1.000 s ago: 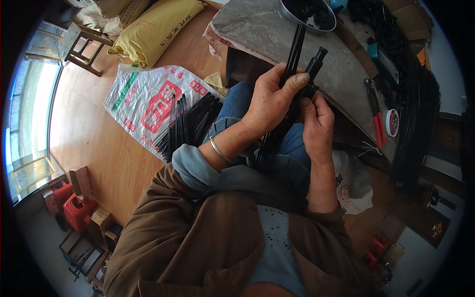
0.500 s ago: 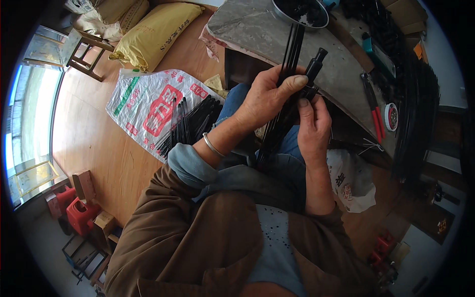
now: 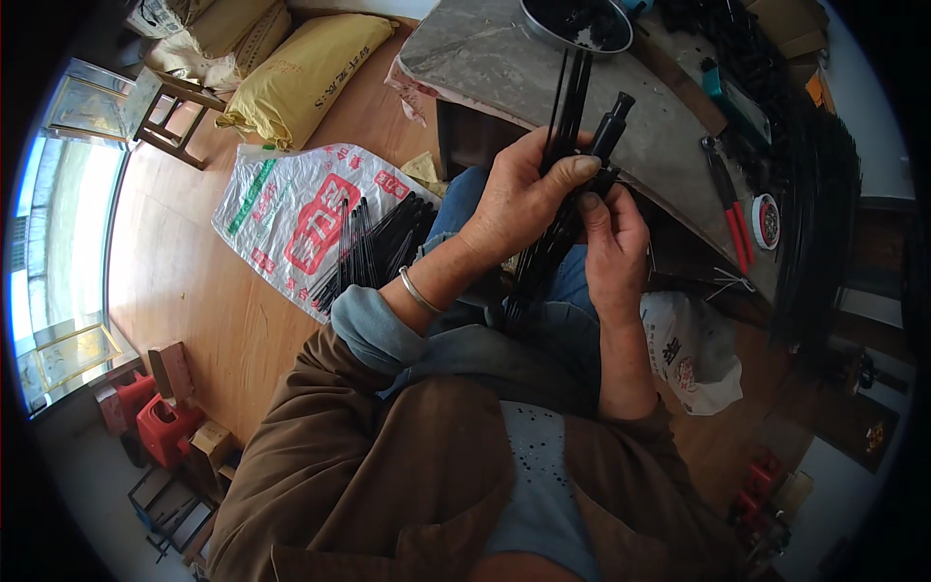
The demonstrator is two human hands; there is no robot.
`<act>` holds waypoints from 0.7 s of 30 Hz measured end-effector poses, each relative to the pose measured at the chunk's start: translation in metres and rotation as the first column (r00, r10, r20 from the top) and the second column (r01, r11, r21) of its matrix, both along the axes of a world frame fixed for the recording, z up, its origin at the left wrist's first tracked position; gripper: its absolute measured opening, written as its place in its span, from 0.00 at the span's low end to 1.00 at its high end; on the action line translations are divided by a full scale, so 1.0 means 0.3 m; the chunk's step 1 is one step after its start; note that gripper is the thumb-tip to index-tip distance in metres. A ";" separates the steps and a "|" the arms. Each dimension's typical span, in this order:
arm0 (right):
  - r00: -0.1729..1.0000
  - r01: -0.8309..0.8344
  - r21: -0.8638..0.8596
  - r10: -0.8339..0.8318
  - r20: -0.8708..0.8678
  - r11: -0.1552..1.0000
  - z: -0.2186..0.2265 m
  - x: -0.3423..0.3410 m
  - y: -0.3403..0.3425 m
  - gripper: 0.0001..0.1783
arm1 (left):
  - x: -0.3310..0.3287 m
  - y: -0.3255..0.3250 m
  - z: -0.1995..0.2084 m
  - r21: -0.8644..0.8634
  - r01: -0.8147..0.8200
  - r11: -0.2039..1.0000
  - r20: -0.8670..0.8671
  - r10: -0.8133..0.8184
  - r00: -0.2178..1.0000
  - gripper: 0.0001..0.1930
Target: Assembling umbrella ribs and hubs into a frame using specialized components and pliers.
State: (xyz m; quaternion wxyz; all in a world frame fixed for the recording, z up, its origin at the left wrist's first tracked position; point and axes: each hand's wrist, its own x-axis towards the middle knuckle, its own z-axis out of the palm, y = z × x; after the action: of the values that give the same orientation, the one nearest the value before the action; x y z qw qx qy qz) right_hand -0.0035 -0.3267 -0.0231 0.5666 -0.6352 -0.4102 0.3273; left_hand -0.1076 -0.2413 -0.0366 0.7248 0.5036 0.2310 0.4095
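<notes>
The bundle of thin black rods (image 3: 555, 209) stands tilted over your lap, before the grey surface (image 3: 504, 68). Your left hand (image 3: 524, 199) has its grip wrapped around it; your right hand (image 3: 611, 247) pinches its lower part. More rods (image 3: 373, 247) lie on the printed sack (image 3: 291, 218).

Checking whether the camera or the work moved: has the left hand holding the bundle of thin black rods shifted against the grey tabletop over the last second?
No. The left hand grips the black rods at the grey tabletop's near edge, as before.
</notes>
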 end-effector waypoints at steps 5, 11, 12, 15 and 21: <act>0.994 0.015 0.018 -0.016 0.104 1.000 -0.001 -0.004 0.005 0.09 | 0.007 -0.008 -0.001 0.036 -0.049 0.998 -0.020 0.050 0.999 0.16; 0.979 0.032 0.057 -0.042 0.199 0.998 -0.001 0.005 0.004 0.08 | 0.008 -0.014 0.010 -0.011 -0.050 0.999 -0.044 0.049 0.998 0.15; 0.979 0.033 0.059 -0.044 0.198 0.998 -0.005 0.010 0.004 0.08 | 0.004 -0.013 0.011 -0.009 -0.049 0.999 -0.045 0.048 0.998 0.15; 0.993 -0.036 0.031 0.039 -0.115 0.999 -0.013 0.037 -0.002 0.07 | 0.002 -0.015 0.016 -0.046 -0.019 0.999 0.003 0.019 1.000 0.15; 0.974 -0.064 0.053 0.074 -0.212 0.997 0.003 0.035 -0.007 0.05 | 0.006 -0.025 0.025 -0.072 -0.029 0.997 0.010 0.030 1.000 0.16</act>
State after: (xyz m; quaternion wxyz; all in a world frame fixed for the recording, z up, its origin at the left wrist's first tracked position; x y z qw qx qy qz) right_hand 0.0071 -0.3288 -0.0222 0.6101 -0.5685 -0.3763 0.4038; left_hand -0.1058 -0.2487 -0.0292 0.7376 0.4715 0.2489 0.4143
